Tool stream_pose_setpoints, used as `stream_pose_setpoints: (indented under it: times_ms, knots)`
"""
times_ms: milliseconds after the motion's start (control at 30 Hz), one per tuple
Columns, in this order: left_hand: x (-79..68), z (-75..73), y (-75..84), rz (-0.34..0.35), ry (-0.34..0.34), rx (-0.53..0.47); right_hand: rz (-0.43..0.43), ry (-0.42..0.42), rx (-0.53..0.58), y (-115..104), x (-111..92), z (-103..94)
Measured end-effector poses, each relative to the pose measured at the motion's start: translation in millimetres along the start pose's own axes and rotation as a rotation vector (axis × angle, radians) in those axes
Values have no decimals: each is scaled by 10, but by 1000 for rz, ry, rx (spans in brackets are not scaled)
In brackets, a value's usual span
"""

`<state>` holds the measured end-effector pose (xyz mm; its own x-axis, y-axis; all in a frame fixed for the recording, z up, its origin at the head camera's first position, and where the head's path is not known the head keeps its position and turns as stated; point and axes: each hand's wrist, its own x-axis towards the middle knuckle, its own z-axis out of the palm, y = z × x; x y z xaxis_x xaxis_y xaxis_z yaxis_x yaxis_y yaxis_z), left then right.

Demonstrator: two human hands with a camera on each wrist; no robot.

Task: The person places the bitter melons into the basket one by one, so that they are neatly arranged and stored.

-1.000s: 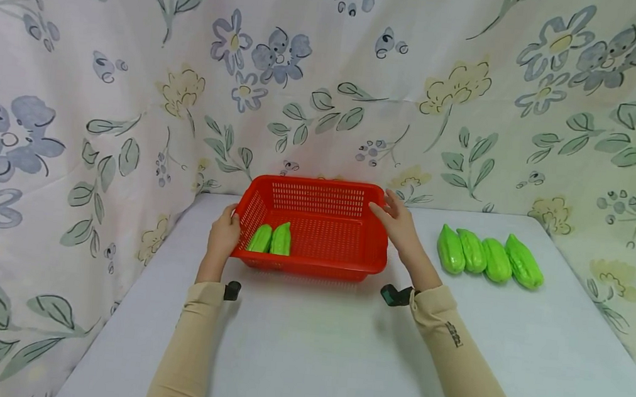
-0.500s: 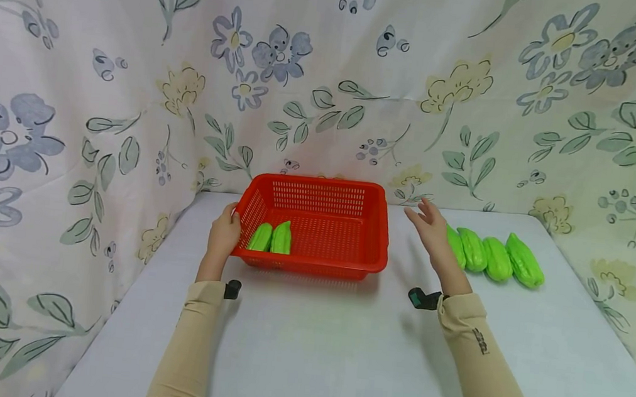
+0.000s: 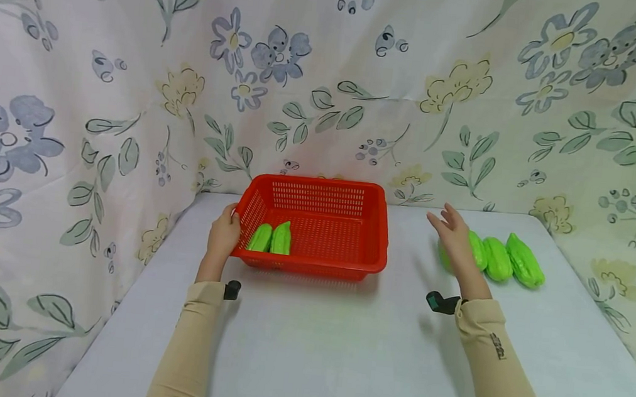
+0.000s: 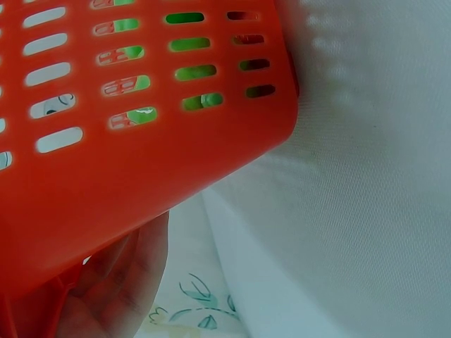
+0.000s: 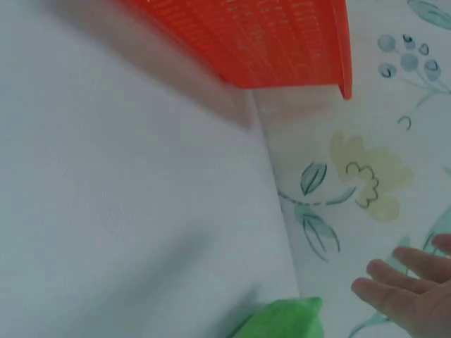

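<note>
A red plastic basket with slotted walls stands at the back of the table. My left hand grips its left rim; the left wrist view shows curled fingers against the outside of the wall. Two bright green, ridged gourds lie side by side in the basket's left end. Right of the basket, my right hand is held over the table with fingers spread and nothing in it. It overlaps the leftmost of several more green gourds lying in a row; one gourd's tip shows below the hand in the right wrist view.
A white-covered table carries everything. Floral fabric hangs right behind its back edge and along the sides. Small dark devices are strapped at both wrists, beside the beige sleeves.
My right hand has left the basket's right rim and moved right, to over the near end of the gourd row. The left hand and the basket have stayed in place.
</note>
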<state>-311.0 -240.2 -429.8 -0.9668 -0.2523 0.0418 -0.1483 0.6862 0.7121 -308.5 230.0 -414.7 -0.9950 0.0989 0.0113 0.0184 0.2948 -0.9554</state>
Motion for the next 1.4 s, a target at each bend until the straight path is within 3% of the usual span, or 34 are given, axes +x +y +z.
stream_pose_setpoints:
  times_ms: [200,600,1400]
  knots:
    - [-5,4,2,2,8,-6,49,12,-59,65,-4,-100]
    - [-5,4,1,19,12,-9,102,21,-53,292,-9,-224]
    - [10,-4,-6,20,9,-9,134,80,-29,441,20,-206]
